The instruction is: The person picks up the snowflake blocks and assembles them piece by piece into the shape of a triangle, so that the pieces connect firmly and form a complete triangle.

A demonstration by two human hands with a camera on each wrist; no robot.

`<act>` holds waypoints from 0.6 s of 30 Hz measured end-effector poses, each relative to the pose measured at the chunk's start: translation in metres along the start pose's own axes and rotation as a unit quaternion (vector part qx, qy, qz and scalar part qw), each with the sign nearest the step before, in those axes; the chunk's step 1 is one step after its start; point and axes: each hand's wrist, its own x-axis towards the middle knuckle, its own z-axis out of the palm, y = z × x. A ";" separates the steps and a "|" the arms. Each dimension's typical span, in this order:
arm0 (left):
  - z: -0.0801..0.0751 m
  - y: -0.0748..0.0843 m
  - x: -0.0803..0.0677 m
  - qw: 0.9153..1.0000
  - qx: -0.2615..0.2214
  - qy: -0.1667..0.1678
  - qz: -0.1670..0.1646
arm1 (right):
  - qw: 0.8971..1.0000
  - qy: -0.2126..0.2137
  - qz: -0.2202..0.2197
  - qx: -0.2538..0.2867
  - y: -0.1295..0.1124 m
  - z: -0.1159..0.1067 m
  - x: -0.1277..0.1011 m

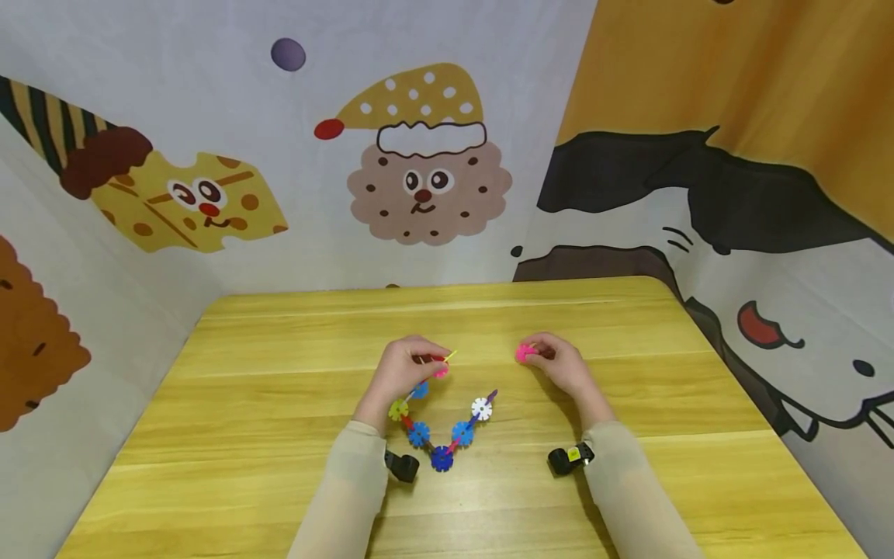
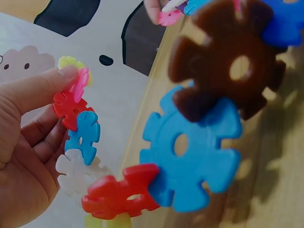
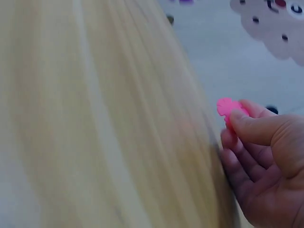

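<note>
My left hand [image 1: 405, 373] pinches the end of a chain of interlocked plastic snowflake discs [image 1: 442, 459] between thumb and fingers. Near that end, the left wrist view shows a pink disc [image 2: 81, 84] under the thumb, with a yellow one [image 2: 71, 62] behind it. From there the chain runs through red, blue, white, brown and other discs, curving in a U toward me. Its far end has a white disc [image 1: 482, 409] and a purple one [image 1: 492, 397]. Off to the right, my right hand [image 1: 564, 366] holds a single pink snowflake disc [image 1: 525, 353] by its edge, apart from the chain.
Both hands work over a light wooden table [image 1: 244, 435]. Behind it hangs a white curtain [image 1: 293, 194] printed with cartoon food and an animal. Black wrist cameras are strapped on the left wrist [image 1: 403, 467] and the right wrist [image 1: 561, 461].
</note>
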 end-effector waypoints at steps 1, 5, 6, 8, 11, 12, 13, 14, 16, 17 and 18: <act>0.000 0.000 0.000 1.000 -0.001 0.000 0.002 | 1.000 -0.007 0.000 0.018 -0.004 0.003 0.000; 0.001 0.000 -0.001 1.000 -0.005 -0.001 0.009 | 0.994 -0.043 -0.008 0.104 -0.022 0.016 -0.001; 0.001 0.000 -0.001 1.000 -0.007 -0.001 0.010 | 0.991 -0.050 -0.010 0.122 -0.027 0.019 -0.001; 0.001 0.000 -0.001 1.000 -0.010 0.000 0.008 | 0.986 -0.061 -0.016 0.152 -0.035 0.024 -0.001; 0.001 0.000 -0.001 1.000 -0.012 0.002 -0.001 | 0.982 -0.066 -0.026 0.174 -0.046 0.031 0.000; 0.001 0.000 -0.001 1.000 -0.014 0.002 -0.002 | 0.981 -0.067 -0.029 0.179 -0.050 0.033 0.000; 0.001 0.000 -0.001 1.000 -0.015 0.002 -0.003 | 0.980 -0.068 -0.034 0.184 -0.052 0.035 0.001; 0.001 0.001 -0.001 1.000 -0.014 0.002 -0.004 | 0.979 -0.067 -0.034 0.189 -0.055 0.037 0.001; 0.001 0.001 -0.001 1.000 -0.014 0.002 -0.004 | 0.978 -0.063 -0.034 0.195 -0.062 0.042 0.001; 0.001 0.001 0.000 1.000 -0.013 0.001 -0.004 | 0.978 -0.061 -0.034 0.196 -0.064 0.044 0.001; 0.002 0.000 0.000 1.000 -0.012 0.001 -0.003 | 0.978 -0.060 -0.033 0.197 -0.067 0.045 0.000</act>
